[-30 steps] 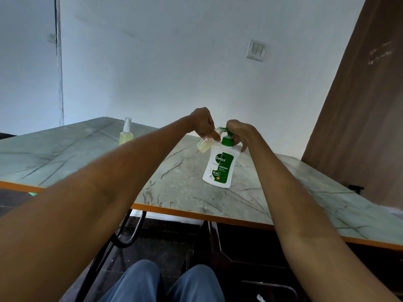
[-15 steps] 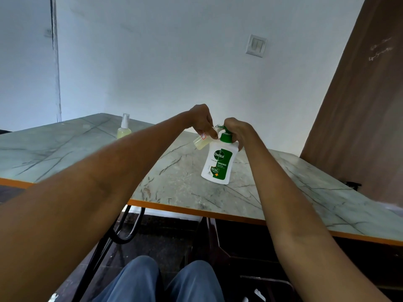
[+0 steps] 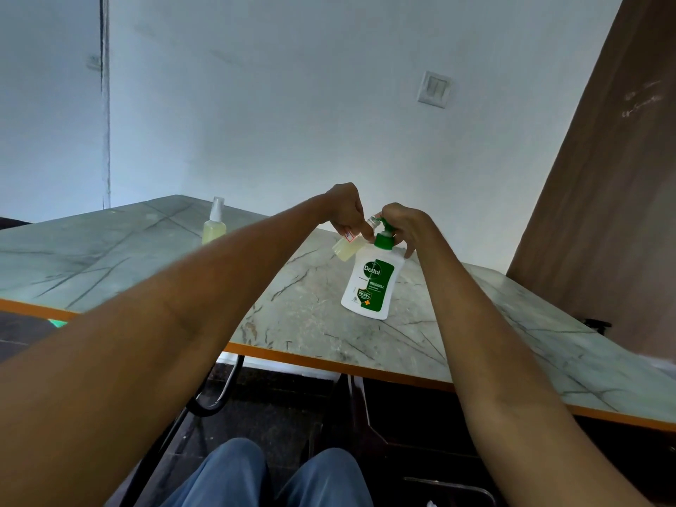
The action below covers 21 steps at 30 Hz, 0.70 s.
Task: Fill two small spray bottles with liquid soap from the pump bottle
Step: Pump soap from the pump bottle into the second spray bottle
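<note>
Left hand [image 3: 345,210]: fingers curled round the open bottle [image 3: 349,244], pinching its upper part; the bottle tilts, neck up toward 1 o'clock, mouth right at the pump spout.
Open bottle: small, clear, pale yellow liquid in its lower part, a red-and-white label near the fingers; held off the table [image 3: 303,305], just at 10 o'clock of the pump bottle [image 3: 373,283].
Right hand [image 3: 404,223]: curled over the green pump head [image 3: 384,237] from above, gripping it; one finger points down behind the pump bottle's shoulder.
Pump bottle: white with a green label, standing on the table near its middle, leaning a little in the wide-angle view.
Capped bottle [image 3: 214,225]: second small spray bottle, white sprayer on, yellowish liquid inside, upright on the table well apart at 9 o'clock of the hands, partly hidden by the left forearm.
Table: marble-patterned top with an orange edge.
Wall: a switch plate [image 3: 434,88] at 1 o'clock above the hands.
Below: blue-trousered knees at 6 o'clock.
</note>
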Motion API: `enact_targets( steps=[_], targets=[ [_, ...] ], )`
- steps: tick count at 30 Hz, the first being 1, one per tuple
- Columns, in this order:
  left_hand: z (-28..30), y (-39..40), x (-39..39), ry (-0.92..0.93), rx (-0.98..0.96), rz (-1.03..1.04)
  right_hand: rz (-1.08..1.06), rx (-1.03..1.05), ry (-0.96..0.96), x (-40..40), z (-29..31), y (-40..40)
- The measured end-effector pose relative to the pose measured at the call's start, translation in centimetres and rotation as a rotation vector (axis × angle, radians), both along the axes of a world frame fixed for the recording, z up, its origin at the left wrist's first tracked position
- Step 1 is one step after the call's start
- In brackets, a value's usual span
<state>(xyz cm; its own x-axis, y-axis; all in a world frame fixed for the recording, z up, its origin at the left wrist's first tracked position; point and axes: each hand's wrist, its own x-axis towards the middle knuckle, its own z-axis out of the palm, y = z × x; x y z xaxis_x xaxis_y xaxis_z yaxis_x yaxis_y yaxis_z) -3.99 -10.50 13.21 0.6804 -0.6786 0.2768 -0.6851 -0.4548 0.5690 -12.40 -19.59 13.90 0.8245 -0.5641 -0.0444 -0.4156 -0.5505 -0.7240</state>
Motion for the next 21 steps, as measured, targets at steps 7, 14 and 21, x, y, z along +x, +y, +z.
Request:
enact_targets(
  steps=[7, 14, 21],
  targets=[
    [-0.34, 0.17, 0.32, 0.005, 0.013, -0.011, 0.006, -0.001, -0.025, 0.76, -0.84, -0.38],
    [0.11, 0.22, 0.08, -0.006, 0.011, -0.007, -0.011, -0.006, -0.044, 0.08, -0.16, 0.18],
    [-0.05, 0.13, 0.07, -0.004, 0.021, -0.002, -0.007, -0.005, -0.040, 0.05, -0.30, 0.16]
  ],
)
